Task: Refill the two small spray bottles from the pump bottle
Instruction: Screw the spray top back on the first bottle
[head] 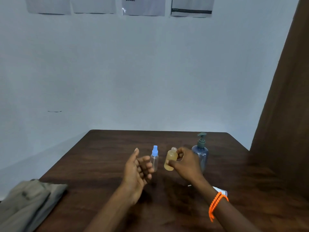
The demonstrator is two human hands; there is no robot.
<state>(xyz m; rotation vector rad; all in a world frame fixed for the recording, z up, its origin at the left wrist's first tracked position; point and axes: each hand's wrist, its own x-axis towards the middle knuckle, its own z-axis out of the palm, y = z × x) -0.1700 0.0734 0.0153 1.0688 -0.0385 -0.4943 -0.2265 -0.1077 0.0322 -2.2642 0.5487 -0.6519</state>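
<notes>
Right hand (185,162) gripping uncapped amber bottle (170,159); left hand (138,168) hovering loose, empty. Light, spill-prone; best held mid-body.

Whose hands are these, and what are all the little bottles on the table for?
There is no machine here. A person wears a camera on their head, so you see their own two hands from above. The right hand holds a small bottle of yellowish liquid with its cap off. The left hand is open beside a clear spray bottle with a blue top. Behind stands a big blue pump bottle on the brown table. A folded cloth lies at the left.
</notes>
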